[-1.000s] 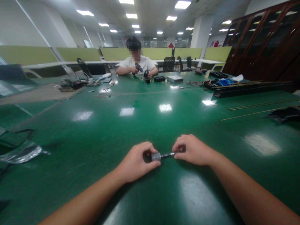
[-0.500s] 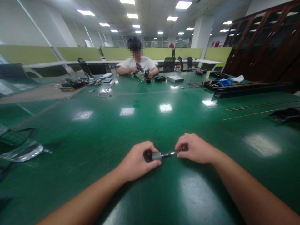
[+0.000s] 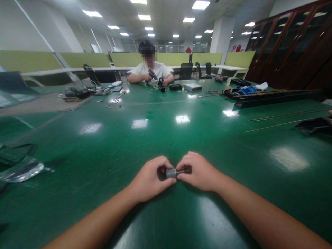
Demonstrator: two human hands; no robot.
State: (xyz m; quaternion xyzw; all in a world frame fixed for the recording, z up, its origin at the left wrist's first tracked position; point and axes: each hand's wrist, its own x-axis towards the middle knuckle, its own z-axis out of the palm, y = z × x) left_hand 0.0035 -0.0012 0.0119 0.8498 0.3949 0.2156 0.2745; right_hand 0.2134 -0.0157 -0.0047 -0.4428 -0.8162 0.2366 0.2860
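Observation:
My left hand (image 3: 151, 178) is closed around a grey cylindrical piece (image 3: 171, 173), thumb on the near side and fingers on the far side. From the piece's right end runs a thin metal shaft (image 3: 183, 171). The thumb and fingertips of my right hand (image 3: 198, 172) pinch this shaft close to the cylinder. Its far end lies in the shade of my right palm. The piece is held roughly level, just above or on the green table (image 3: 145, 221); I cannot tell which. The cylinder's left end is hidden in my left hand.
Across the table a person (image 3: 150, 71) holds a power drill (image 3: 153, 74) and a black part. A grey box (image 3: 192, 87) stands beside them. Thin rods (image 3: 275, 127) and a black channel (image 3: 272, 98) lie at right; a clear plastic bag (image 3: 23, 169) lies at left.
My right hand first drew slightly right along the shaft, then came left until its fingertips were beside the cylinder. My left hand has kept its hold. The view shifted slightly.

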